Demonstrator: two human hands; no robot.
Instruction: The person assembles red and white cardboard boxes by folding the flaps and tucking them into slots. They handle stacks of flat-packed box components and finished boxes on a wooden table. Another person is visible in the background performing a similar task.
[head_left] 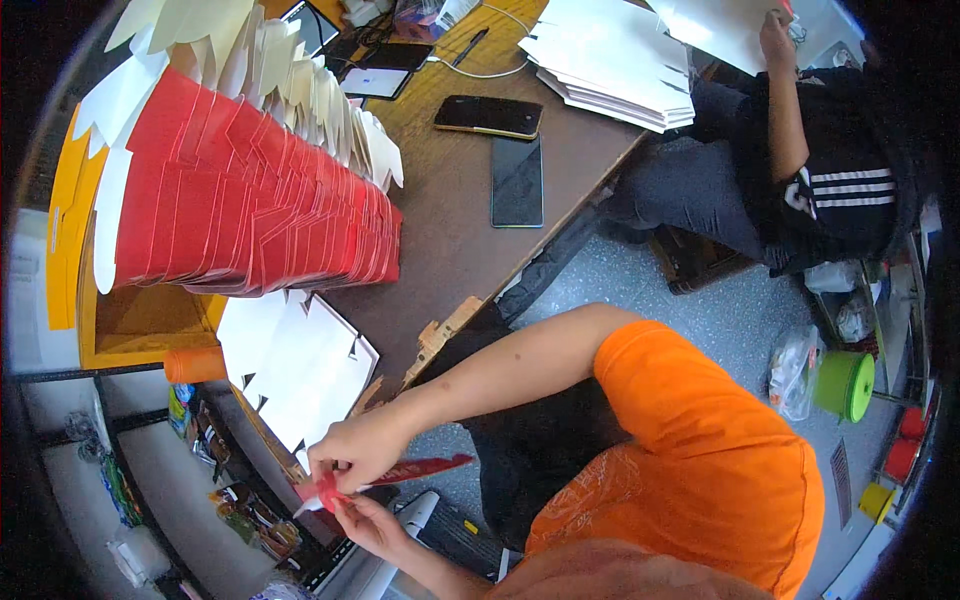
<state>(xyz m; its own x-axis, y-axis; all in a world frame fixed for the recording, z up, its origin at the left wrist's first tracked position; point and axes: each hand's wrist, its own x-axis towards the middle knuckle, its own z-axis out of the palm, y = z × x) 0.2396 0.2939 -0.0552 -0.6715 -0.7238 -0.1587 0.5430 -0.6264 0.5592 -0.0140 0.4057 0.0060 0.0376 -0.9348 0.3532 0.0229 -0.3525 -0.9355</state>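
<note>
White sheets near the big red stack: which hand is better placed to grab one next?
Probably the right hand: it is closer to the white sheets, while the left hand is farther off. Both seem to pinch the red piece, so the right would have to let go first.

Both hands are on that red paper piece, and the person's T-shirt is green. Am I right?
Not quite: the T-shirt is orange, not green, as the head view shows. The left hand and right hand are indeed both on the red paper piece.
</note>
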